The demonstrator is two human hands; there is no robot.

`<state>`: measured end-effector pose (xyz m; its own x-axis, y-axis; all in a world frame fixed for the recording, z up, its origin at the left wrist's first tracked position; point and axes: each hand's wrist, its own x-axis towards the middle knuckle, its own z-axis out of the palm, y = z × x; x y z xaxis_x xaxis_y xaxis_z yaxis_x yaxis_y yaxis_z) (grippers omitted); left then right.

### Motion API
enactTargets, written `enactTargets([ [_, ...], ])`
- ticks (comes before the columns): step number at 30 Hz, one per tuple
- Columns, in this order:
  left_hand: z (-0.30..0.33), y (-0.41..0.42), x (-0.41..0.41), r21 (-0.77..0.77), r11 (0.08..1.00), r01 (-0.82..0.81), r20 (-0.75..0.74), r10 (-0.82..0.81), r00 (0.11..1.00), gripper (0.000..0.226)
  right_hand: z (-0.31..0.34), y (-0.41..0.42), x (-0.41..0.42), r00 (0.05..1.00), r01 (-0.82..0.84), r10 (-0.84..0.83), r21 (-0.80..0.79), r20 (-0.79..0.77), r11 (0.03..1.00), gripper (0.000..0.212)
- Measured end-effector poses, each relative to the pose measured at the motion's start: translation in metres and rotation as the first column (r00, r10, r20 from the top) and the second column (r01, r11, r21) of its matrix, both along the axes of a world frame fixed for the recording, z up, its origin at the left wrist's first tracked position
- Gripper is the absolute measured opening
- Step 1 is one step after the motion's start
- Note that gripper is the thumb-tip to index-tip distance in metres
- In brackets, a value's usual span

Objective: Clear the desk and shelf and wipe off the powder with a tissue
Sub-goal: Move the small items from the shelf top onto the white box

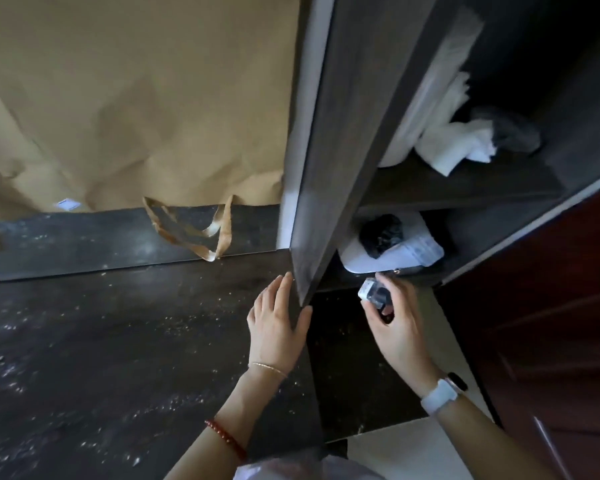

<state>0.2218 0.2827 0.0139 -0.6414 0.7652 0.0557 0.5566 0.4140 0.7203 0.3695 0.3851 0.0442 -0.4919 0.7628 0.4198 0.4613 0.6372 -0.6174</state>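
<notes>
A large sheet of creased brown kraft paper (136,98) stands against the wall. A loose loop of tan ribbon handle (201,233) hangs down from its lower edge. A small white label (67,204) sits low on the paper at the left. A dark reddish-brown wooden panel (548,341) fills the right side.

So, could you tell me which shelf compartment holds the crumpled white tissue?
The upper compartment: the tissue lies there; the lower one holds a white pouch.

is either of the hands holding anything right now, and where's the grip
The right hand grips a small clear-and-black object around its lower part; what it is cannot be told. The left hand holds nothing, resting flat against the shelf panel.
</notes>
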Motion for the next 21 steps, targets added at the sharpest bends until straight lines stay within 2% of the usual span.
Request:
enactTargets([
  [2,0.015,0.023,0.007,0.110,0.993,0.043,0.005,-0.044,0.999,0.062,0.010,0.021,0.008,0.996,0.083,-0.084,0.053,0.020,0.995,0.045],
  [5,0.026,0.043,0.010,0.209,0.978,-0.010,0.030,0.004,1.000,0.060,0.018,0.041,0.012,0.978,0.188,-0.188,0.008,0.093,0.982,0.047],
  [13,0.026,0.044,0.011,0.165,0.982,-0.095,-0.002,0.097,0.995,0.057,0.018,0.062,-0.009,0.953,0.263,-0.232,-0.156,0.193,0.952,0.035],
  [21,0.028,0.046,0.016,0.137,0.982,-0.133,-0.011,0.135,0.991,0.056,0.021,0.064,-0.023,0.950,0.292,-0.251,-0.247,0.186,0.924,0.035],
])
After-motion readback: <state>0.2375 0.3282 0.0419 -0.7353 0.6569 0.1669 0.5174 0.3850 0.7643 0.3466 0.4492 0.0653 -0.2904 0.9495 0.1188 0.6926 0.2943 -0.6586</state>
